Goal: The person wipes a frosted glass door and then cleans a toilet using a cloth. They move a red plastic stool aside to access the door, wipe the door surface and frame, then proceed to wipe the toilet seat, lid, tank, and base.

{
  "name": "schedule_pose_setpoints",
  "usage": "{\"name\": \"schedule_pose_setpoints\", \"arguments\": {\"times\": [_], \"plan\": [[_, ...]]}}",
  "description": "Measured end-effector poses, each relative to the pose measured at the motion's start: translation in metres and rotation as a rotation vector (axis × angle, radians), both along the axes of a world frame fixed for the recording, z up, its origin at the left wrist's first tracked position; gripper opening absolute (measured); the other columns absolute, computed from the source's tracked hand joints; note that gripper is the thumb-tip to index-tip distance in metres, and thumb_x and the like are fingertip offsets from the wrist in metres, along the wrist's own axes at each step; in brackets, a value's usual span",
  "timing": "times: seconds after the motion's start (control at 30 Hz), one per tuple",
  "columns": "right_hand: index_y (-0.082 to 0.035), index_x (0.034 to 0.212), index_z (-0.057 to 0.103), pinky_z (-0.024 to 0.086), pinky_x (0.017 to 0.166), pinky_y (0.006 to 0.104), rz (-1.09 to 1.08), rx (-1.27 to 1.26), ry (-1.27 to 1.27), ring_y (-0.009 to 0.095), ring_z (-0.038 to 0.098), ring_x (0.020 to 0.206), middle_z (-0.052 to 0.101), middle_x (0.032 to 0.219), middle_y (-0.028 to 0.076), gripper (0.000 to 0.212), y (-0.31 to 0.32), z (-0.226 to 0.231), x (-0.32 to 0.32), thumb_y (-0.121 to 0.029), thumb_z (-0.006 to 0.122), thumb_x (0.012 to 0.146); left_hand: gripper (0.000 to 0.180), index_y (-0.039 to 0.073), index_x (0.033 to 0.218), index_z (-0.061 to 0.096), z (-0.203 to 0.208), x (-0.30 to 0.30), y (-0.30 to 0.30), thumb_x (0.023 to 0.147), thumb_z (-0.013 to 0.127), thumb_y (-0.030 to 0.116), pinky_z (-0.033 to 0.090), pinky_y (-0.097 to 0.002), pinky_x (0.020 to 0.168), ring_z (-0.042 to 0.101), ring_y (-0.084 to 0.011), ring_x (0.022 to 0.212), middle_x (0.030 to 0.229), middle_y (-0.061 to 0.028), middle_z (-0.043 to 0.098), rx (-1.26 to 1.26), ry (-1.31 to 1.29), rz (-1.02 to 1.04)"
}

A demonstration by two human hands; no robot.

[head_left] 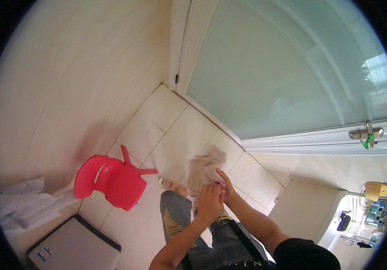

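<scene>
A pale beige cloth [202,173] hangs in front of my legs, its far end smeared by motion. My left hand [210,200] is closed on the near end of this cloth. Right beside it, my right hand [228,188] grips the same bunched end, with its index finger and thumb side against the fabric. Between the two hands a small reddish patch shows, too small to make out. Both hands are close together above the tiled floor, and the fingers partly hide the gathered cloth.
A small red plastic chair [120,182] is by the left wall. Near it are a grey flat-topped box [74,245] and whitish fabric [27,202]. A frosted glass door [274,76] with a metal handle [366,134] fills the upper right. A white cabinet [308,209] is at right.
</scene>
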State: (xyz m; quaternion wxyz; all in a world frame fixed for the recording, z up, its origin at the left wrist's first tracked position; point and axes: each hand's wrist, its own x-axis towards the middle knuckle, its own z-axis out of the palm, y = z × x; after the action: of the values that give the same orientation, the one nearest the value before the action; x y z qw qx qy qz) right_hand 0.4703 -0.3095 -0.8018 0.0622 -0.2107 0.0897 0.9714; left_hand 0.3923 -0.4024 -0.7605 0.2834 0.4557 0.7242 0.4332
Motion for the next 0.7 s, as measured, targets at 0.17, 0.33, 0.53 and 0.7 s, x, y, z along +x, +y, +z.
{"name": "schedule_pose_setpoints", "arguments": {"times": [0.17, 0.33, 0.53, 0.7], "plan": [[-0.005, 0.118, 0.048, 0.043, 0.089, 0.0405, -0.366, 0.56, -0.405, 0.028, 0.054, 0.101, 0.055, 0.114, 0.011, 0.049, 0.085, 0.061, 0.048, -0.036, 0.05, 0.081, 0.045, 0.001, 0.12, 0.048, 0.053, -0.018, 0.008, 0.08, 0.059, 0.018, 0.032, -0.0469, 0.096, 0.036, -0.0373, 0.12, 0.122, -0.0173, 0.048, 0.216, 0.136, -0.004], [-0.008, 0.131, 0.038, 0.046, 0.085, 0.0366, -0.503, 2.636, -1.362, 0.024, 0.05, 0.109, 0.047, 0.124, 0.014, 0.062, 0.272, 0.237, 0.071, -0.042, 0.058, 0.084, 0.05, -0.003, 0.122, 0.04, -0.03, -0.035, 0.035, 0.079, 0.059, 0.015, 0.034, -0.0421, 0.094, 0.045, -0.0365, 0.109, 0.115, -0.0196, 0.05, 0.226, -0.168, 0.152], [-0.022, 0.137, 0.032, 0.008, 0.104, 0.0595, -0.322, 2.942, -3.063, 0.035, 0.009, 0.134, 0.021, 0.144, 0.012, 0.069, 0.288, 0.234, -0.193, -0.051, 0.055, 0.079, 0.05, 0.0, 0.124, 0.039, -0.12, -0.08, 0.047, 0.081, 0.059, 0.017, 0.037, -0.0405, 0.092, 0.047, -0.0333, 0.107, 0.115, -0.0185, 0.051, 0.172, -0.239, 0.084], [-0.024, 0.138, 0.029, 0.006, 0.104, 0.0595, -0.053, 3.67, -2.15, 0.035, 0.005, 0.135, 0.018, 0.145, 0.01, 0.067, 0.301, 0.013, -0.267, -0.052, 0.051, 0.081, 0.044, 0.002, 0.121, 0.044, -0.189, -0.124, 0.015, 0.083, 0.057, 0.02, 0.036, -0.0423, 0.093, 0.047, -0.0336, 0.109, 0.114, -0.0181, 0.052, -0.034, -0.122, -0.156]]}}
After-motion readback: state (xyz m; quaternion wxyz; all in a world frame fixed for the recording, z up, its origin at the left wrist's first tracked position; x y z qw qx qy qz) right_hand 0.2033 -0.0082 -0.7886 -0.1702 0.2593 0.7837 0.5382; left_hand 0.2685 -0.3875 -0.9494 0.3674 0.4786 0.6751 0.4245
